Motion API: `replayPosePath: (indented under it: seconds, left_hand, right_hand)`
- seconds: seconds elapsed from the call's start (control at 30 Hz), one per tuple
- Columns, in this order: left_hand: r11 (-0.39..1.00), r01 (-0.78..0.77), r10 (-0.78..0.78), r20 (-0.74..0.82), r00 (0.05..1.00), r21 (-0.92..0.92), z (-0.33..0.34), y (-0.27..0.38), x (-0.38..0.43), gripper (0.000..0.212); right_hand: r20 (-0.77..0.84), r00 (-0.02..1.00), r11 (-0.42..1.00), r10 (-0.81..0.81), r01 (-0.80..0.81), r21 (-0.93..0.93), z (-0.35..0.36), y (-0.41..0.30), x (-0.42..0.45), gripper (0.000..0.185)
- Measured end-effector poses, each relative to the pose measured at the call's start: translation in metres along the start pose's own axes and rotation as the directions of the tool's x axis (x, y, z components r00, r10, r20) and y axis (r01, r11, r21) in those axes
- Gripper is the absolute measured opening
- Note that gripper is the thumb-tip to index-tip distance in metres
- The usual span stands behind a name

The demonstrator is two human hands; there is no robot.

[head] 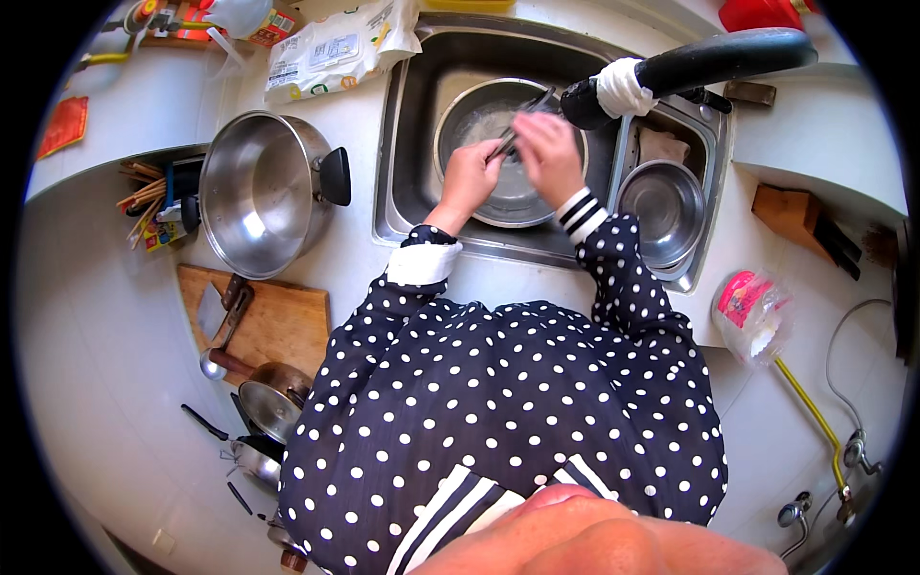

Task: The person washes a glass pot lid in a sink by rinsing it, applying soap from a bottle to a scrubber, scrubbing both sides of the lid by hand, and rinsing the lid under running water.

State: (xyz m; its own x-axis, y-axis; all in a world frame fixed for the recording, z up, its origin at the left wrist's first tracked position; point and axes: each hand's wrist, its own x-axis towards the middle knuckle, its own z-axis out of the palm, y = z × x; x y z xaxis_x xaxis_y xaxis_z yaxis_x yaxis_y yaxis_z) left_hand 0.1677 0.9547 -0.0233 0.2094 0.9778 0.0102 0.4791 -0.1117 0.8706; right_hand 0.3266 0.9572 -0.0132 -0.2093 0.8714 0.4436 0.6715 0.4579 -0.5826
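Above a round metal basin (474, 108) in the large sink bowl (424, 79), my left hand (471, 172) grips one end of some dark, thin utensils (535, 104), whose exact kind I cannot tell. My right hand (550, 154) is blurred and lies against the same utensils; how its fingers close is unclear. Close to the right hand is the spout of a black faucet (690, 68), wrapped in white cloth (624, 88). The basin looks wet inside.
Left of the sink stands a large steel pot (251, 194), with a wipes pack (338, 54) behind. A small steel bowl (661, 208) and a cloth (663, 146) occupy the side sink. Lower left are a cutting board (287, 316) and a saucepan (273, 406). A plastic container (751, 313) is at right.
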Motion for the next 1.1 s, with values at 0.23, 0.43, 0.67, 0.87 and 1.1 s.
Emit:
replayPosePath:
  seconds: [0.23,0.43,0.67,0.87,1.1]
  left_hand:
    - [0.996,-0.004,0.000,-0.047,0.999,-0.084,0.002,-0.008,-0.003,0.010]
    - [0.994,0.068,-0.066,0.022,0.998,-0.080,-0.007,-0.010,-0.001,0.017]
    - [0.984,0.134,-0.131,0.031,0.991,-0.118,-0.015,-0.020,0.005,0.015]
    - [0.970,0.130,-0.125,0.036,0.991,-0.206,-0.012,-0.018,-0.001,0.016]
    - [0.971,0.178,-0.180,0.004,0.984,-0.157,-0.011,-0.026,-0.005,0.016]
  right_hand:
    - [-0.105,0.958,0.953,0.268,-0.247,0.177,0.006,0.013,0.022,0.017]
    - [-0.101,0.994,0.992,0.036,-0.024,0.121,0.010,-0.003,0.021,0.016]
    - [-0.076,0.995,0.996,0.061,-0.056,0.069,0.025,-0.021,0.027,0.015]
    - [-0.134,0.908,0.907,0.396,-0.365,0.210,0.032,0.046,0.042,0.015]
    - [-0.114,0.993,0.999,-0.014,0.019,0.042,0.033,-0.006,0.036,0.013]
